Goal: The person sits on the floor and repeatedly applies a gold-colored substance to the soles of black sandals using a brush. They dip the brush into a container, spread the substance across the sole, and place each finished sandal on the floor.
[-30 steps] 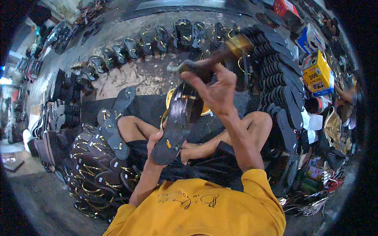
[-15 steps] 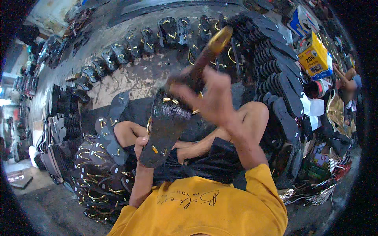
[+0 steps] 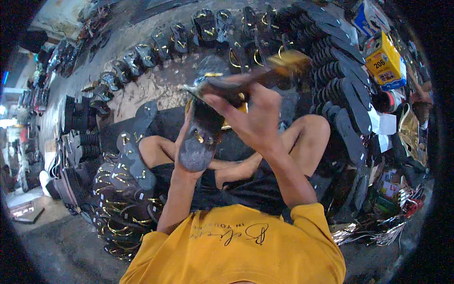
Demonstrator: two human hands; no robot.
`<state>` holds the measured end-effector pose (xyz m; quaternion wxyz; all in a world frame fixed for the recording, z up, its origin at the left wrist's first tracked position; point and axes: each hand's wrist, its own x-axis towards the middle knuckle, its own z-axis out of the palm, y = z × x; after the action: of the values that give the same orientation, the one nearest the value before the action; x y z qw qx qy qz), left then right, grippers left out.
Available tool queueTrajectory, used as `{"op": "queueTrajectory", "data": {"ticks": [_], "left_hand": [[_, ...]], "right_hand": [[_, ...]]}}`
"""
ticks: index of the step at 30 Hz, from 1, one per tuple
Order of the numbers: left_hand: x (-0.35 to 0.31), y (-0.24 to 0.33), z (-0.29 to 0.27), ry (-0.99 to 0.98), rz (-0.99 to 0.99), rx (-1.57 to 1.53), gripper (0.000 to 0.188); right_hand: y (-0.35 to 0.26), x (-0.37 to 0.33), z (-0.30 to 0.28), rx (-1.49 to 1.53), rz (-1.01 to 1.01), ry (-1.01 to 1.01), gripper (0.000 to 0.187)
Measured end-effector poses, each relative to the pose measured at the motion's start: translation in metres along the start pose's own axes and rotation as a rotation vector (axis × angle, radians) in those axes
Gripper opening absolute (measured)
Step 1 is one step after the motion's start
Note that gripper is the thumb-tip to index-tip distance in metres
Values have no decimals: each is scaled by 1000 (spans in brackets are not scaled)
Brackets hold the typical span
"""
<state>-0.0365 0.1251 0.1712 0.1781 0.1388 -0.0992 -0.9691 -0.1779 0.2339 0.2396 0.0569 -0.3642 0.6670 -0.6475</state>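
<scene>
In my left hand (image 3: 183,156) is a dark flip-flop (image 3: 197,150), its underside turned up, with gold strap ends showing in the sole. Its heel lies toward me and the toe points away. A wet shine covers part of the sole. Above it my right hand (image 3: 261,113) is closed round a brush (image 3: 246,84) with a dark brown handle and a yellow end, smeared by motion. The brush's working end lies over the upper half of the sole, and the bristles cannot be made out clearly.
Sandals stand in an arc (image 3: 144,56) on the floor ahead. Stacked black soles (image 3: 326,75) rise on the right, beside a yellow tin (image 3: 382,64). Gold-strapped sandals (image 3: 118,199) are heaped at my left. My crossed legs (image 3: 305,142) are below my hands.
The brush has swung, its yellow end moving right and lower. The flip-flop has shifted slightly away from me, and my left hand now grips further up its side.
</scene>
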Motion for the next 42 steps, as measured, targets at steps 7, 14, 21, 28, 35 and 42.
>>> {"op": "queueTrajectory", "data": {"ticks": [7,14,21,28,35,42], "left_hand": [[10,18,16,216,153,309,50],[-6,-4,15,132,516,627,49],[-2,-3,25,93,386,195,45],[6,9,-1,112,250,147,48],[9,21,-19,-50,265,325,55],[-35,-14,21,47,49,447,70]], "right_hand": [[-22,-44,5,50,-204,-210,61],[2,-35,20,-80,108,108,23],[12,-18,-3,-301,-47,176,27],[-9,-41,-16,-129,41,-248,22],[-32,-26,-36,260,410,-93,41],[10,95,-38,-323,-54,186,27]]}}
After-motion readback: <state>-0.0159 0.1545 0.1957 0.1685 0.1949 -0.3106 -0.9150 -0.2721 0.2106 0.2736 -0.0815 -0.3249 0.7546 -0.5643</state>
